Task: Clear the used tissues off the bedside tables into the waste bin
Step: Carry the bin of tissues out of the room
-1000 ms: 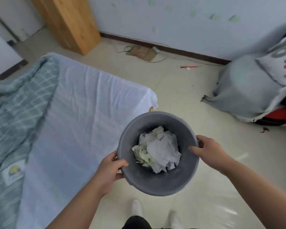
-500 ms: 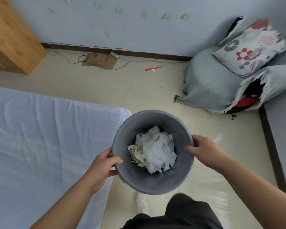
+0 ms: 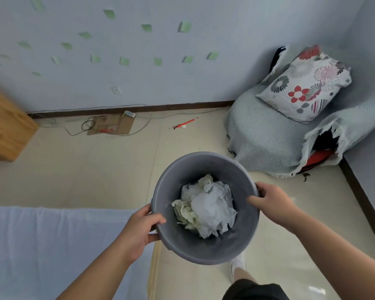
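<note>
The bin [image 3: 205, 245], with crumpled tissues [image 3: 208, 207] in it, sits between the left hand [image 3: 136, 231] and the right hand [image 3: 273, 202] above the floor [image 3: 95, 174], the bed [image 3: 52, 245] to its left, the covered chair [image 3: 268, 137] with a cushion [image 3: 305, 87] on it behind to the right.

The waste bin [image 3: 205, 245] is looking like smooth grey plastic with a dull sheen; the tissues [image 3: 208, 205] inside it are showing as crumpled, matt white and yellowish paper; left of the bin, the bed sheet [image 3: 52, 245] is appearing as thin, lightly creased white cloth; under the bin, the floor [image 3: 95, 169] is gleaming as glossy cream tile; behind the bin, the grey cover [image 3: 266, 137] is showing ribbed, frayed fabric, and the cabinet [image 3: 4, 126] far left is showing matt wood grain.
</note>
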